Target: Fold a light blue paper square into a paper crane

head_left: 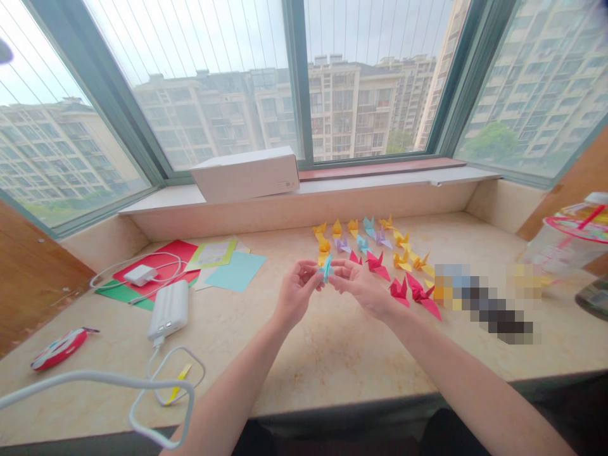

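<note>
A small light-blue folded paper piece (327, 270) is pinched between both hands above the counter. My left hand (301, 285) grips it from the left with thumb and fingers closed. From the right, my right hand (355, 282) holds its other side in the same kind of pinch. Its finished shape is partly hidden by the fingers. Just beyond the hands stand several folded paper cranes: yellow cranes (401, 259), purple cranes (341, 244), a blue crane (369, 225) and red cranes (422, 294).
Left of my hands lie a blue paper sheet (236, 272), red paper (164, 253), a white power bank (169, 309) with a looping cable (95, 376), and a red-and-white cutter (59, 349). A white box (247, 176) rests on the sill. At right stands a plastic cup (560, 244).
</note>
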Motion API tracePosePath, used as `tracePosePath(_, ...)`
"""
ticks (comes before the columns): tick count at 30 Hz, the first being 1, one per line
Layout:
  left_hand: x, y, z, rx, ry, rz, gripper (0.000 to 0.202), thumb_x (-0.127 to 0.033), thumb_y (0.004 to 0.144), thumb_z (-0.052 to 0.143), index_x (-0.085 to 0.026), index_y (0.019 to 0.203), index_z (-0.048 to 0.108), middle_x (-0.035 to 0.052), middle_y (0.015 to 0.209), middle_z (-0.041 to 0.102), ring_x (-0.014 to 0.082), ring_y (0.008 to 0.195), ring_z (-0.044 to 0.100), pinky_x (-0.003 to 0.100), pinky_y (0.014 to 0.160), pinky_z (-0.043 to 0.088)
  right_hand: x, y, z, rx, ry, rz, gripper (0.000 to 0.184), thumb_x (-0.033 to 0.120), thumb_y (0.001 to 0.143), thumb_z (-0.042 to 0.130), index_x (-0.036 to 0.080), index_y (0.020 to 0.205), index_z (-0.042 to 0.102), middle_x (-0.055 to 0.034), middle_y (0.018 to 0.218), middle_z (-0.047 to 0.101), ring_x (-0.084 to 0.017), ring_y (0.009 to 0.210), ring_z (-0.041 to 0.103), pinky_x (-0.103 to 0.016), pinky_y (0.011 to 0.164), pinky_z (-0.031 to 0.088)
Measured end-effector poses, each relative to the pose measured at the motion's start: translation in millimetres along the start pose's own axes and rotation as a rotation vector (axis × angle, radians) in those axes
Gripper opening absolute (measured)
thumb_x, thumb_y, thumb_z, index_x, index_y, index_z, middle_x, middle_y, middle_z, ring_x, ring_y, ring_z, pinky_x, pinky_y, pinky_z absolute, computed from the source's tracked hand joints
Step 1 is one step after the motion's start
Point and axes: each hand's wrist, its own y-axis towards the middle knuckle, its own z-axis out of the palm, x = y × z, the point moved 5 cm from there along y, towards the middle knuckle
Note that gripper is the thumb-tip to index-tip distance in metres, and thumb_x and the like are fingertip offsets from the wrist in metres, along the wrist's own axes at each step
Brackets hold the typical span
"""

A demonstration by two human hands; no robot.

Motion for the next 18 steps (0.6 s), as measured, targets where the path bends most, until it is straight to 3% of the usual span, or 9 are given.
tracePosePath(9, 2, 1, -4.9, -0.003, -0.082, 0.003, 0.026, -0.028, 0.079, 0.074, -0.018, 0.096, 0.057, -0.0025, 0.074, 0.066, 0.0091, 0.060, 0.060, 0.022, 0.059, 0.045, 10, 1, -9, -0.159, 0.274, -0.064, 0.027, 0.037, 0.071, 0.080, 0.026, 0.095, 0.073, -0.0014, 0.094, 0.069, -0.014, 0.078, 0.056, -0.027, 0.067, 0.042)
tracePosePath(18, 0, 2, -4.4, -0.007, -0.205, -0.011, 0.024, -0.026, 0.077, 0.076, -0.018, 0.090, 0.058, -0.0034, 0.072, 0.065, 0.0081, 0.061, 0.059, 0.021, 0.060, 0.044, 14, 0, -13, -0.205, 0.403, -0.095, 0.029, 0.033, 0.068, 0.082, 0.027, 0.095, 0.073, 0.0005, 0.089, 0.068, -0.013, 0.076, 0.058, -0.024, 0.064, 0.045)
